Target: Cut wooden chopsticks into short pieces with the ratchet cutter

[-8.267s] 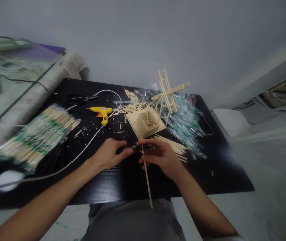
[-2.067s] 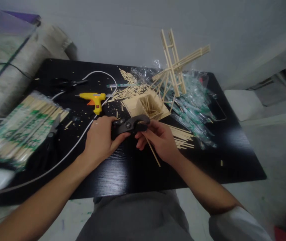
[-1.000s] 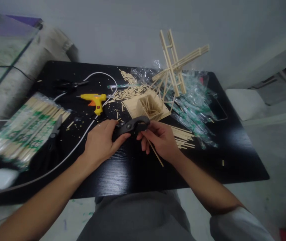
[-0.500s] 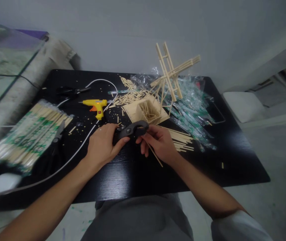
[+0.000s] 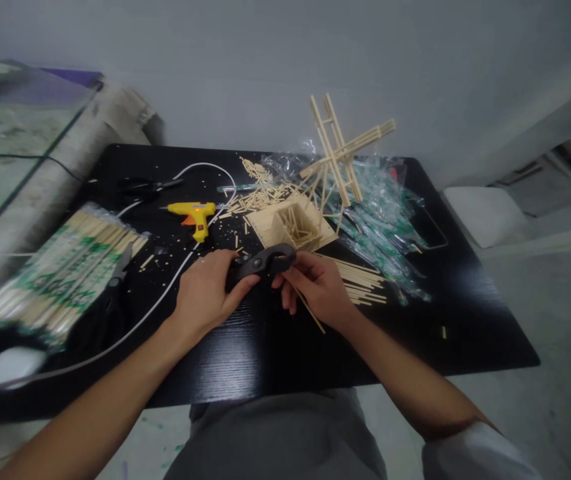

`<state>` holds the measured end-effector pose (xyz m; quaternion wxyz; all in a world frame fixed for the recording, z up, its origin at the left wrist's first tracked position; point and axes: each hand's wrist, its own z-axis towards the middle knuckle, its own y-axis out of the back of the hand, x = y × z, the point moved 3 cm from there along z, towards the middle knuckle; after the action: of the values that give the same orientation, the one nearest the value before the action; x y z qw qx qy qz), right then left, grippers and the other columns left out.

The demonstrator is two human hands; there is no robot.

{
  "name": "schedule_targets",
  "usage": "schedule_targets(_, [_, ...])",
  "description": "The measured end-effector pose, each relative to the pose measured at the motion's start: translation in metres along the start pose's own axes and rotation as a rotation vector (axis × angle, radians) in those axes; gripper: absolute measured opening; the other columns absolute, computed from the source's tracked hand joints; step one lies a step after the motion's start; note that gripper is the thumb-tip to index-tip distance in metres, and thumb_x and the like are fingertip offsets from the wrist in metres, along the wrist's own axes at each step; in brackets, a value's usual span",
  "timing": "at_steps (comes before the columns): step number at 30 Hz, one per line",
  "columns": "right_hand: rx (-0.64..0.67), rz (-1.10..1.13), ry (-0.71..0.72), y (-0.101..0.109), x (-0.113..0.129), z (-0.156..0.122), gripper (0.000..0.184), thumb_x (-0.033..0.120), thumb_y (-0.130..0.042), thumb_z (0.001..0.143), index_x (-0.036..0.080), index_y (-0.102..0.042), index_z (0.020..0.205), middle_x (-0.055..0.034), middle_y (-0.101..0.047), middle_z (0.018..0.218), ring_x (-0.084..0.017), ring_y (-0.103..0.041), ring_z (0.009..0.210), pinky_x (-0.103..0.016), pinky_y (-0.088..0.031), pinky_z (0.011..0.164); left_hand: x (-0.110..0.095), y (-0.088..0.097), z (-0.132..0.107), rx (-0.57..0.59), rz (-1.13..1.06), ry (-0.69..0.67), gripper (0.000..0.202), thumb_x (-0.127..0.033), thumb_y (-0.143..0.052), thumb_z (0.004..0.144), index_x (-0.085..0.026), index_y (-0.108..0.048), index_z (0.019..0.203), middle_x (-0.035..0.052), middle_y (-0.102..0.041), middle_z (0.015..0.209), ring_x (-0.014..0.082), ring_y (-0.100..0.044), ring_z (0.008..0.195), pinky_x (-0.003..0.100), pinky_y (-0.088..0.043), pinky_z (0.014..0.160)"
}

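Observation:
My left hand point(image 5: 206, 285) is wrapped round a dark hand cutter point(image 5: 260, 262) with a hooked jaw, held low over the front of the table. Between the fingers of my right hand point(image 5: 324, 291) is a thin wooden stick point(image 5: 311, 313), slanting down toward me. The stick's upper end meets the cutter's jaw area; my fingers and the tool hide exactly where. Just beyond both hands stands a stick-built windmill model point(image 5: 333, 157) with crossed blades, joined to a square wooden base point(image 5: 263, 230) with an open box on it.
Loose sticks point(image 5: 365, 283) lie right of my right hand. A yellow glue gun point(image 5: 194, 215) with a white cord rests left of short cut pieces point(image 5: 260, 197). Packaged chopsticks point(image 5: 60, 273) and scissors point(image 5: 113, 293) are at left, plastic wrappers point(image 5: 380, 213) at right, on the black table point(image 5: 285, 367).
The view has shifted slightly, so the table items sit a little lower. Both hands, the cutter and the stick keep nearly the same pose.

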<state>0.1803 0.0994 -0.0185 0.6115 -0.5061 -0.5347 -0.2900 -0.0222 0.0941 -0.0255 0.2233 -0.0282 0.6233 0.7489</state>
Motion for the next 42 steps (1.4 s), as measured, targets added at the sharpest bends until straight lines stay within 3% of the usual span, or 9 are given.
schedule_targets(4, [-0.002,-0.006,-0.002,0.0009,-0.001,-0.0002,0.032,0.047,-0.077,0.089,0.017,-0.067,0.088,-0.0006,-0.072,0.074,-0.009,-0.062,0.045,-0.019,-0.053,0.038,0.0009,-0.0021,0.0004,-0.001,-0.013,0.003,0.051,-0.061,-0.041,0.099,-0.018,-0.063,0.114,0.013,-0.074,0.104,0.0309,-0.069,0.095,0.041,-0.052,0.082])
schedule_targets(11, [0.015,-0.009,-0.001,0.001,0.0001,-0.0005,0.031,0.046,-0.076,0.09,0.017,-0.067,0.086,-0.0007,-0.072,0.075,-0.009,-0.062,0.045,-0.019,-0.053,0.038,0.0006,-0.0007,-0.0004,0.057,-0.024,0.03,0.051,-0.062,-0.037,0.1,-0.018,-0.064,0.103,0.0096,-0.072,0.088,0.0285,-0.068,0.078,0.038,-0.048,0.066])
schedule_targets(20, [0.006,0.004,0.0,0.0017,-0.0025,0.0005,0.029,0.045,-0.078,0.089,0.017,-0.068,0.091,-0.0005,-0.072,0.075,-0.01,-0.063,0.045,-0.019,-0.053,0.038,0.003,-0.0031,-0.001,-0.008,-0.029,-0.008,0.05,-0.061,-0.04,0.099,-0.018,-0.061,0.115,0.0134,-0.073,0.106,0.0305,-0.069,0.094,0.042,-0.053,0.082])
schedule_targets(24, [0.001,0.004,0.002,0.0023,-0.0033,0.0012,0.03,0.045,-0.078,0.089,0.017,-0.068,0.09,-0.0006,-0.072,0.075,-0.009,-0.062,0.045,-0.019,-0.052,0.037,0.0017,-0.0028,-0.0003,-0.004,-0.033,-0.019,0.052,-0.06,-0.04,0.1,-0.016,-0.063,0.115,0.0144,-0.073,0.105,0.0319,-0.069,0.094,0.043,-0.052,0.081])
schedule_targets(30, [0.024,0.01,0.014,0.0021,-0.0027,0.0004,0.029,0.042,-0.076,0.091,0.015,-0.067,0.086,-0.0009,-0.072,0.077,-0.008,-0.062,0.045,-0.018,-0.052,0.038,0.0013,-0.0008,-0.0008,0.044,-0.046,0.005,0.052,-0.061,-0.037,0.101,-0.017,-0.064,0.103,0.0087,-0.071,0.086,0.0275,-0.068,0.078,0.036,-0.048,0.067])
schedule_targets(34, [0.018,0.006,0.004,0.0011,-0.0026,0.0003,0.03,0.044,-0.077,0.09,0.016,-0.067,0.088,-0.0007,-0.072,0.076,-0.008,-0.061,0.046,-0.018,-0.051,0.038,0.0023,-0.0012,-0.001,-0.014,-0.062,-0.043,0.054,-0.061,-0.038,0.1,-0.015,-0.064,0.111,0.013,-0.073,0.1,0.03,-0.069,0.09,0.04,-0.052,0.077])
schedule_targets(38, [0.008,-0.026,0.018,0.0009,-0.0008,0.0005,0.032,0.046,-0.078,0.088,0.017,-0.067,0.089,-0.0007,-0.071,0.075,-0.008,-0.058,0.045,-0.018,-0.046,0.036,0.0038,-0.0037,-0.0001,-0.029,-0.069,-0.061,0.057,-0.062,-0.036,0.1,-0.014,-0.063,0.115,0.0152,-0.074,0.105,0.0319,-0.069,0.094,0.044,-0.053,0.082])
schedule_targets(42, [-0.001,-0.076,0.031,0.0015,0.0021,0.0004,0.033,0.049,-0.077,0.089,0.017,-0.067,0.088,-0.0015,-0.072,0.075,-0.006,-0.052,0.042,-0.017,-0.034,0.033,0.0035,-0.0031,0.0,-0.021,-0.074,-0.055,0.056,-0.063,-0.037,0.1,-0.015,-0.064,0.114,0.0138,-0.074,0.103,0.0312,-0.069,0.093,0.043,-0.053,0.081])
